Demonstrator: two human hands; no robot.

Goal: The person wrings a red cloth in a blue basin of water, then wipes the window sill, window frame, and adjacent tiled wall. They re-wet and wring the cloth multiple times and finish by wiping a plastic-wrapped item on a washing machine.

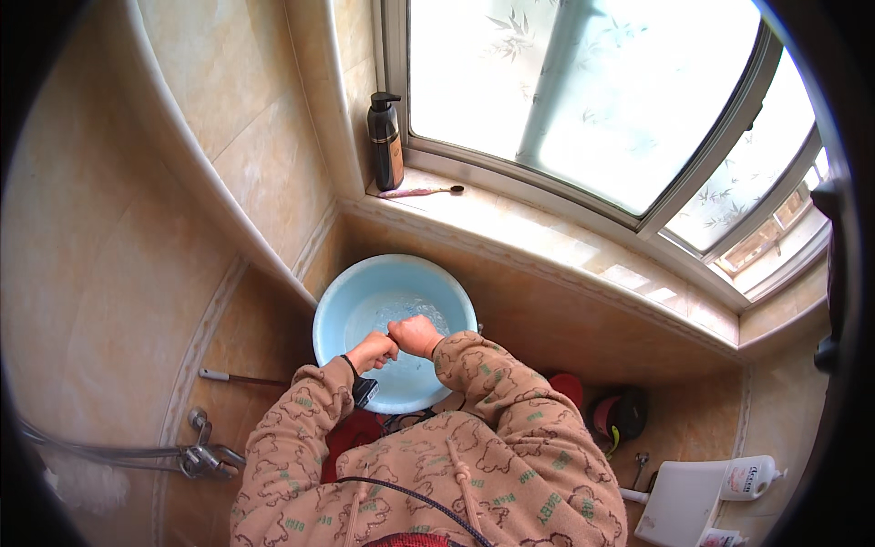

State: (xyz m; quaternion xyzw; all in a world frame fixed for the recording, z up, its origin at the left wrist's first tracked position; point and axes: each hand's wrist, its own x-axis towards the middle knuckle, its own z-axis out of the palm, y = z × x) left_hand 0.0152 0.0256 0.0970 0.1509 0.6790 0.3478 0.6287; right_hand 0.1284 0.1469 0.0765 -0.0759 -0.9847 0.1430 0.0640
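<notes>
The light-blue basin stood directly below both hands, with rippled water inside it. Over the basin's near half, the left hand and right hand met, touching, the fingers of each curled shut; whether they gripped anything could not be told. Beyond the basin, up on the window ledge, a dark pump bottle stood upright beside a toothbrush lying flat. A metal tap sat to the basin's near left.
</notes>
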